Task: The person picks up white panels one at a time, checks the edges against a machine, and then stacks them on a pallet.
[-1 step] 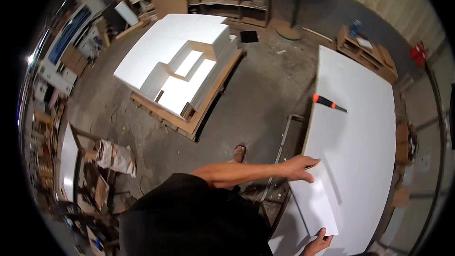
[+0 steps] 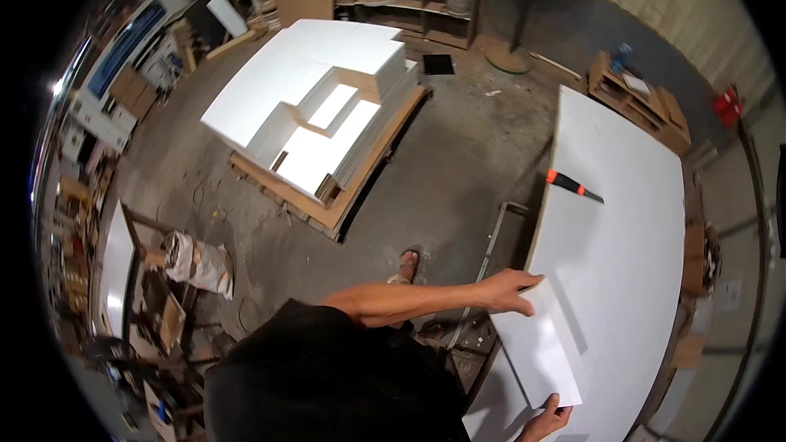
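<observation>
Here's the white worktop (image 2: 630,254), filling the right side and running from the lower edge up toward the wall. Across the floor, the big stack of white panels (image 2: 286,74) sits on a brown board (image 2: 332,220), a stepped notch cut into its near side. Behind it stands the shelf unit (image 2: 419,26), loaded with rolls and flat pieces. Over on the left, a pale crumpled bag (image 2: 201,268) slumps beside a clutter of boards.

Now the narrow white panel (image 2: 546,352): it's over the near-left part of the worktop, between both hands, a shadow strip along its right side; whether it touches the surface, I can't tell. The left hand (image 2: 509,291) grips its far end, thumb spread from the fingers. The right hand (image 2: 548,421) has the near end, thumb up at the edge, fingers partly hidden. And beyond the left hand, an orange-and-black handled tool (image 2: 573,187) lies on the worktop, dark blade pointing right.
</observation>
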